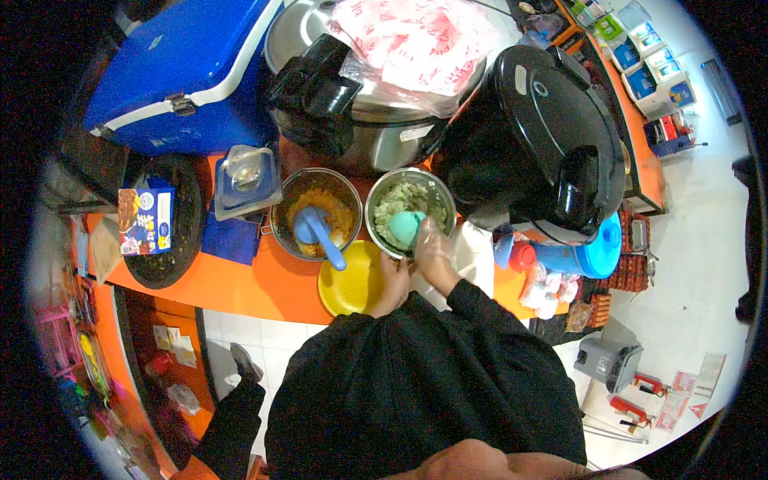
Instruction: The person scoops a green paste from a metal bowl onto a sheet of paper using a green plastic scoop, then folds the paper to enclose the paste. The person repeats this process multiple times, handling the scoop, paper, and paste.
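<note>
In front of me stands a stainless steel bowl with a pale green, mashed-looking food. My right hand, in a thin transparent plastic glove, grips a teal ladle whose cup rests in the green food; its handle is hidden by the hand. My left hand has its fingers at the bowl's near rim and seems to steady it. Beneath that hand, partly covered, lies a yellow plate. Just left, a second steel bowl contains orange-brown shredded food with a blue ladle in it.
Behind the bowls are a large steel rice cooker topped with printed plastic bags, and a black cooker. A blue cool box, lidded plastic container and stone mortar stand left. White paper lies right.
</note>
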Demonstrator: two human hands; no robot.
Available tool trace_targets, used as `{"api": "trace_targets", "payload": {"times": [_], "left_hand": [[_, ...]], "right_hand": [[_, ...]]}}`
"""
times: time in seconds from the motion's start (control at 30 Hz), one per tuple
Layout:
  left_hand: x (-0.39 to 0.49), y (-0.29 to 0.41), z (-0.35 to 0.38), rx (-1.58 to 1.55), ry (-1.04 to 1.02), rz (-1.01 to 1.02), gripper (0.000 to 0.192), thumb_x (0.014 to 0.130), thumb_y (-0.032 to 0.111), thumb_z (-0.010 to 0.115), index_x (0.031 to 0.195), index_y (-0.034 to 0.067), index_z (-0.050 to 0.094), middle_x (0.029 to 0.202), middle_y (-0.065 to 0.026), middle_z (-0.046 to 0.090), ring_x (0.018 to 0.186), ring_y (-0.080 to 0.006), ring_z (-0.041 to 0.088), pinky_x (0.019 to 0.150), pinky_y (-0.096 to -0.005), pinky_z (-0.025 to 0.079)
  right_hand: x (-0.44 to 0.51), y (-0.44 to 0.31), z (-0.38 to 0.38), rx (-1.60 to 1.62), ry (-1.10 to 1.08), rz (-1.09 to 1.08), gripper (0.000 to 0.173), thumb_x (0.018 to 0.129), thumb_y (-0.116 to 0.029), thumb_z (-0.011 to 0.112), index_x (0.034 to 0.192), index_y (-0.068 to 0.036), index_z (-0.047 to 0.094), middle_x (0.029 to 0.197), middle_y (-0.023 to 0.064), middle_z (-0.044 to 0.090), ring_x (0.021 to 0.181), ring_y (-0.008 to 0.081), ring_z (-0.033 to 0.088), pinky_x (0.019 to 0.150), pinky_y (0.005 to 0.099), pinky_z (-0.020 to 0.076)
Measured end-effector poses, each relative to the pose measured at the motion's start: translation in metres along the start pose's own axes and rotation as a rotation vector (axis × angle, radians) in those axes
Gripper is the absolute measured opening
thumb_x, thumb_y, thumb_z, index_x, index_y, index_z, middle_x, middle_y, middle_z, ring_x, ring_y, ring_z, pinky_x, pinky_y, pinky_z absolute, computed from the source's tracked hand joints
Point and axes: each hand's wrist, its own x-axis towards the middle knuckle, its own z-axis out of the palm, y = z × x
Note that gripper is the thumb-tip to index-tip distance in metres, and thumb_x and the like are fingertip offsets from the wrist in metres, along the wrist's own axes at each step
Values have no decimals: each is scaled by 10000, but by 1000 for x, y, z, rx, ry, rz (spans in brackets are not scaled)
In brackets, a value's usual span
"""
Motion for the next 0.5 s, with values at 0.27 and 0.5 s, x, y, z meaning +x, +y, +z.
{"api": "trace_targets", "payload": {"times": [0.27,0.5], "left_hand": [[-4,22,2,-62,-79,-115,410,917,-83,429,1283,69,325,1265,-115,451,1098,-242,529,869,-365,530],[-7,21,5,31,-14,-77,402,905,-75,454,1263,59,329,1238,-108,449,1060,-228,544,815,-342,546]], "right_hand": [[0,23,-6,114,141,-251,211,920,-117,433,1033,27,538,968,233,607,790,329,636,723,450,515],[19,16,-19,-328,98,-341,434,904,-106,435,1286,97,398,1093,311,568,1008,374,606,844,473,487]]}}
